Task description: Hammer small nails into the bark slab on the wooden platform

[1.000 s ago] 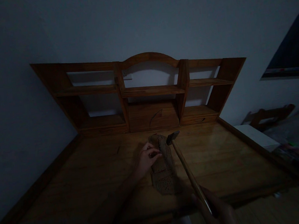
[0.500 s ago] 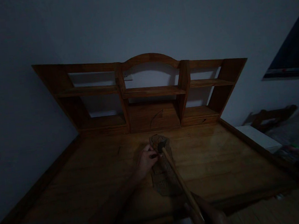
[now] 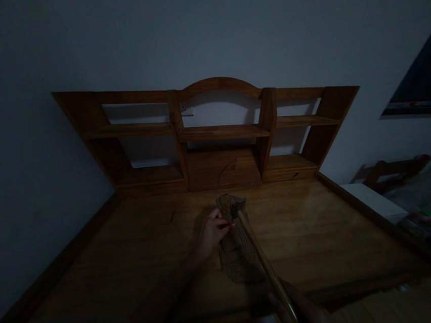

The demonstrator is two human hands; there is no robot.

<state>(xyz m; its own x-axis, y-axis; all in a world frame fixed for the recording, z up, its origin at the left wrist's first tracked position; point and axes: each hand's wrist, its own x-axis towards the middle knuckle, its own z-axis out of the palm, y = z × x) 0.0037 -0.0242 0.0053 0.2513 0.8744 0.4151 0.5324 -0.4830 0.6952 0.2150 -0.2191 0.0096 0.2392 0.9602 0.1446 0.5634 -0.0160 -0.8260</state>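
Observation:
A rough wooden block (image 3: pixel 236 251) lies in the middle of a wooden desk (image 3: pixel 140 255). My left hand (image 3: pixel 212 234) rests against the block's left side with fingertips pinched together on top, holding something too small and dark to make out. My right hand (image 3: pixel 308 315) at the bottom edge grips the wooden handle of a hammer (image 3: pixel 261 261). The hammer's metal head (image 3: pixel 236 208) sits down on the far end of the block, just right of my left fingertips.
A wooden hutch with shelves and an arched top (image 3: pixel 220 130) stands at the desk's back against a pale wall. A white slab (image 3: pixel 374 202) and a wooden frame (image 3: pixel 391 169) lie right of the desk. The room is very dim.
The hammer came down from a raised position right of the block onto the block beside my left fingers, and stays there. My left hand has hardly moved.

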